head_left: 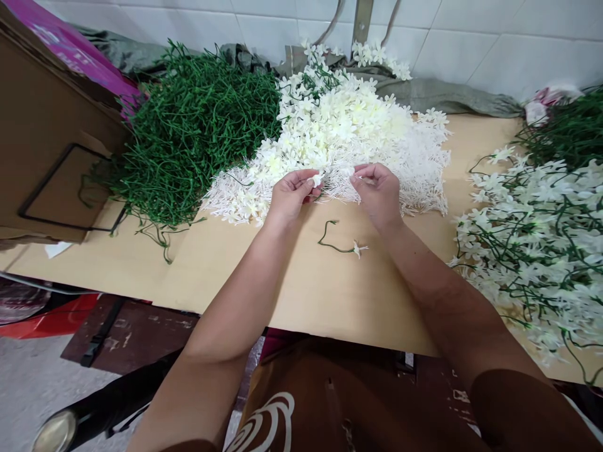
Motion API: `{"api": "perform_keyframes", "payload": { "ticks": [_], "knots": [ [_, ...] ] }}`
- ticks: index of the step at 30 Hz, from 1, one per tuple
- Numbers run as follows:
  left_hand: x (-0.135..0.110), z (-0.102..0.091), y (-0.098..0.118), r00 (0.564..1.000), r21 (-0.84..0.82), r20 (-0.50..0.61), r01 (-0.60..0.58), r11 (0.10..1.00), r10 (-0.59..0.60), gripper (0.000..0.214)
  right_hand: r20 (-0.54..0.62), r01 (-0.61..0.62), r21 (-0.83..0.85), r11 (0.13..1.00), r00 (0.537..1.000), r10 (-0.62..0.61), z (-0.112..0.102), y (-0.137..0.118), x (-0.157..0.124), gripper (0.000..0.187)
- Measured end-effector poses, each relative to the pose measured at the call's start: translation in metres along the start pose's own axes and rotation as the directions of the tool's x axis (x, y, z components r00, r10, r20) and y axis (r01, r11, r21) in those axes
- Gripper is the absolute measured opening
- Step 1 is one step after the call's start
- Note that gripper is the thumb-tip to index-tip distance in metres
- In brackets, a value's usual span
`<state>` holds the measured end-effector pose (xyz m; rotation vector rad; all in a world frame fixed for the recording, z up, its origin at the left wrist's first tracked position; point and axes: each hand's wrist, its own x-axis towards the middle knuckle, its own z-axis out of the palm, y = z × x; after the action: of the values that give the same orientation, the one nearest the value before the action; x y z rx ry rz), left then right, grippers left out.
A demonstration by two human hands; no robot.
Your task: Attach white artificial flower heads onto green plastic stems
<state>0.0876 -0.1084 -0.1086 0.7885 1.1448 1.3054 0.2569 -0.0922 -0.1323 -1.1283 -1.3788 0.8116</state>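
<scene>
While left hand [293,191] pinches white flower [316,181] with thumb and finger, right hand [380,193] pinches white piece [348,171], too small to identify. Both are at front side of white pile [358,122], which lies along table's [311,292] back edge. Possible trouble: flower slips from weak pinch, is lost in pile; right forearm [419,263] sweeps flowered stem [347,252] over front edge. Held flower: facing, axis unclear. Stem: bent, longer part parallel to front edge, blossom [359,249] rightward.
</scene>
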Motion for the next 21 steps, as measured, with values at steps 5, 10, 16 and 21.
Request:
{"api": "perform_keyframes", "payload": {
  "ticks": [5,10,16,21],
  "knots": [
    [-0.003,0.002,0.001,0.987,-0.14,0.048,0.157,0.978,-0.152,0.017,0.079,0.119,-0.076,0.99,0.99,-0.113,0.006,-0.02,-0.01,0.011],
    [-0.01,0.01,-0.001,0.948,-0.25,0.132,0.314,0.916,-0.289,0.013,0.128,0.079,-0.097,0.992,0.99,-0.066,0.012,-0.021,-0.016,0.009],
    [-0.008,0.008,0.0,0.956,-0.314,0.115,0.294,0.903,-0.272,0.012,-0.058,0.083,-0.083,0.993,0.994,-0.088,0.003,-0.001,-0.004,0.013],
    [-0.006,0.005,0.001,0.96,-0.345,0.094,0.28,0.896,-0.264,0.015,0.037,0.092,-0.106,0.99,0.995,-0.089,0.005,-0.011,-0.007,0.01]
  ]
}}
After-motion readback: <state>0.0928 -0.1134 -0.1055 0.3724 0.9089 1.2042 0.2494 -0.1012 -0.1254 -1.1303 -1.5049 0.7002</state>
